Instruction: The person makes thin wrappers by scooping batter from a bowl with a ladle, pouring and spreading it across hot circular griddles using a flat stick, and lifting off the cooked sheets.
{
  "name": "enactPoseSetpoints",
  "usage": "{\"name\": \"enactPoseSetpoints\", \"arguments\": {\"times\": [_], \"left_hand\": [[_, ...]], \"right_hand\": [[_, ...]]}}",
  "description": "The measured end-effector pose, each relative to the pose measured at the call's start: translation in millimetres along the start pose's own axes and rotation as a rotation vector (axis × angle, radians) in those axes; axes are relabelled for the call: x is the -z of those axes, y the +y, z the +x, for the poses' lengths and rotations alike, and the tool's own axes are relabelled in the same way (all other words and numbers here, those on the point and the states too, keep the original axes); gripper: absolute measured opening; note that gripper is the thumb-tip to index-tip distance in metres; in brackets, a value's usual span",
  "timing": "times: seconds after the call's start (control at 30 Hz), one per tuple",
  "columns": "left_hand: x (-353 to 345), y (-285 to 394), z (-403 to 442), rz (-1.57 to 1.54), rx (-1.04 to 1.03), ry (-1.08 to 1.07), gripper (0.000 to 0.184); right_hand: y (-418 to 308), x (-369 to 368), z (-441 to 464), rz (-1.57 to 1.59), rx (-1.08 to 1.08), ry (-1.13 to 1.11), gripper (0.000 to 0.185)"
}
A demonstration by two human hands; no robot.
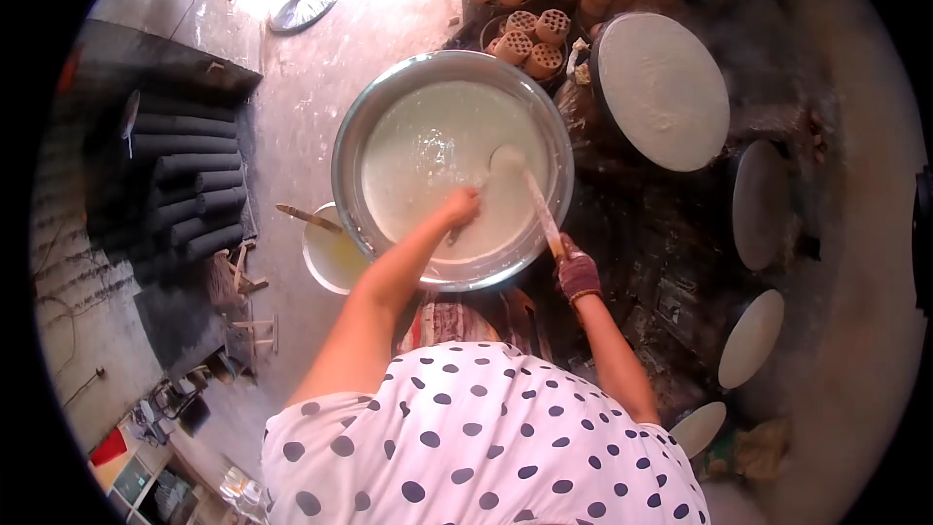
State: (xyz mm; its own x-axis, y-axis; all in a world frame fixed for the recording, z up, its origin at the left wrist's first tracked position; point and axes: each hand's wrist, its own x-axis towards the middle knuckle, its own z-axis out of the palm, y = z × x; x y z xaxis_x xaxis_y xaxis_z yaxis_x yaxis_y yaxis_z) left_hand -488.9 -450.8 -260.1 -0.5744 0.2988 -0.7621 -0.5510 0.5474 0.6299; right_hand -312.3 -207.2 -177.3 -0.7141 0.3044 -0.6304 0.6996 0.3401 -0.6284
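Note:
A wide metal basin (pixel 347 151) full of pale, milky liquid (pixel 428 170) stands in front of me. My right hand (pixel 577 272), in a dark purple glove, is wrapped round the long handle of a ladle (pixel 542 209). The ladle's head lies in the liquid at the basin's right side. Above the liquid, near the basin's middle, my bare left hand (pixel 464 206) has its fingers curled closed. Whatever those fingers may hold is hidden from view.
Left of the basin, a white bowl (pixel 313 258) carries a brush-like wooden tool (pixel 309 218). Several round pale-topped pans (pixel 664 90) line the right side. Clay-coloured perforated briquettes (pixel 515 46) are piled behind; dark cylinders (pixel 199 165) are stacked left. A fan stand (pixel 301 15) rises at the back.

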Motion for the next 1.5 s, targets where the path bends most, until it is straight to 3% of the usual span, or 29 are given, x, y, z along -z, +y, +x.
{"name": "enactPoseSetpoints", "arguments": {"times": [0.03, 0.1, 0.2, 0.27, 0.3, 0.37, 0.4, 0.5, 0.57, 0.63, 0.67, 0.7, 0.73, 0.8, 0.83, 0.97, 1.03, 1.07, 1.1, 1.13, 1.17, 1.2, 1.23, 1.3, 1.37, 1.4, 1.43, 1.47, 1.5], "left_hand": [[-6.0, 0.9, 5.3, -0.281, 0.079, -0.067, 0.016], [-26.9, 23.7, -26.1, -0.627, 0.226, -0.102, 0.014], [-40.5, 56.3, -110.1, -0.746, 0.124, -0.053, 0.02], [-28.9, 110.9, -175.2, -0.825, -0.172, 0.028, 0.026], [-22.3, 138.3, -210.2, -0.808, -0.207, 0.044, 0.026], [-4.0, 191.7, -279.4, -0.704, -0.446, 0.088, 0.034], [4.4, 212.5, -308.5, -0.649, -0.51, 0.104, 0.036], [22.4, 258.1, -387.9, -0.506, -0.649, 0.181, 0.04], [31.4, 272.0, -419.3, -0.438, -0.708, 0.255, 0.039], [47.0, 263.1, -430.6, -0.348, -0.667, 0.283, 0.038], [57.0, 255.0, -429.4, -0.267, -0.605, 0.298, 0.038], [68.7, 237.9, -414.6, -0.266, -0.587, 0.223, 0.033], [70.4, 227.4, -397.2, -0.362, -0.48, 0.14, 0.03], [70.8, 193.7, -358.8, -0.789, -0.302, -0.237, 0.022], [59.5, 189.3, -354.8, -0.973, -0.188, -0.269, 0.023], [-2.9, 178.8, -371.5, -0.549, -0.341, -0.092, 0.044], [-20.2, 194.5, -357.7, -0.507, -0.381, -0.157, 0.039], [-32.2, 201.2, -333.4, -0.566, -0.299, -0.236, 0.034], [-47.5, 209.5, -294.9, -0.62, -0.207, -0.307, 0.031], [-62.0, 209.5, -231.6, -0.512, -0.162, -0.353, 0.027], [-93.1, 248.0, -228.5, -0.583, -0.109, -0.38, 0.023], [-124.4, 277.0, -233.7, -0.576, -0.15, -0.4, 0.029], [-157.6, 272.8, -229.8, -0.423, -0.291, -0.405, 0.038], [-226.1, 296.5, -244.6, -0.195, -0.377, -0.415, 0.043], [-299.4, 329.0, -234.7, -0.127, -0.353, -0.569, 0.043], [-333.5, 337.6, -204.3, -0.217, -0.284, -0.671, 0.037], [-372.3, 353.2, -173.1, -0.524, 0.035, -0.776, 0.035], [-410.8, 371.5, -143.1, -0.841, 0.354, -0.826, 0.034], [-443.9, 391.6, -107.6, -0.874, 0.478, -0.97, 0.031]], "right_hand": [[-18.5, -0.1, -9.4, 0.004, 0.015, -0.002, 0.043], [-44.1, 3.1, -36.0, 0.358, -0.304, -0.212, 0.047], [-43.9, 15.3, -80.7, 0.501, -0.227, -0.263, 0.047], [-81.8, 34.1, -105.8, 0.617, -0.156, -0.271, 0.045], [-100.4, 45.3, -118.7, 0.629, -0.117, -0.28, 0.045], [-136.7, 65.3, -139.0, 0.597, 0.165, -0.234, 0.046], [-149.0, 77.8, -145.1, 0.525, 0.449, -0.138, 0.044], [-182.0, 121.2, -165.7, 0.567, 0.548, -0.205, 0.044], [-191.6, 142.1, -163.9, 0.556, 0.716, -0.122, 0.038], [-197.6, 167.4, -174.2, 0.447, 0.615, -0.108, 0.032], [-186.2, 163.2, -152.3, -0.069, 1.209, 0.406, 0.028], [-183.6, 159.7, -154.8, -0.06, 1.232, 0.411, 0.028], [-179.3, 152.8, -160.1, -0.201, 1.178, 0.513, 0.029], [-158.0, 124.0, -159.4, -0.401, 1.135, 0.65, 0.032], [-137.9, 108.3, -150.6, -0.472, 1.144, 0.7, 0.035], [-54.4, 91.1, -215.3, -0.267, 0.76, 0.539, 0.037], [-51.8, 107.3, -179.3, -0.116, 0.719, 0.514, 0.035], [-27.2, 107.7, -186.2, 0.042, 0.594, 0.532, 0.033], [-9.5, 111.9, -165.2, -0.008, 0.759, 0.719, 0.028], [26.0, 118.1, -142.4, 0.068, 0.581, 0.663, 0.026], [15.4, 149.0, -156.2, -0.244, 0.394, 0.667, 0.029], [25.5, 171.8, -153.0, -0.2, 0.482, 0.737, 0.034], [53.0, 184.3, -160.6, -0.181, 0.389, 0.804, 0.034], [97.6, 228.0, -174.6, -0.168, 0.378, 0.914, 0.039], [133.6, 270.6, -172.4, -0.135, 0.327, 1.023, 0.042], [152.7, 282.3, -168.2, -0.126, 0.342, 1.085, 0.045], [175.4, 286.9, -160.5, -0.121, 0.302, 1.105, 0.045], [199.8, 294.3, -147.1, -0.212, 0.108, 1.042, 0.046], [222.0, 307.0, -143.7, -0.298, -0.084, 0.969, 0.047]]}}
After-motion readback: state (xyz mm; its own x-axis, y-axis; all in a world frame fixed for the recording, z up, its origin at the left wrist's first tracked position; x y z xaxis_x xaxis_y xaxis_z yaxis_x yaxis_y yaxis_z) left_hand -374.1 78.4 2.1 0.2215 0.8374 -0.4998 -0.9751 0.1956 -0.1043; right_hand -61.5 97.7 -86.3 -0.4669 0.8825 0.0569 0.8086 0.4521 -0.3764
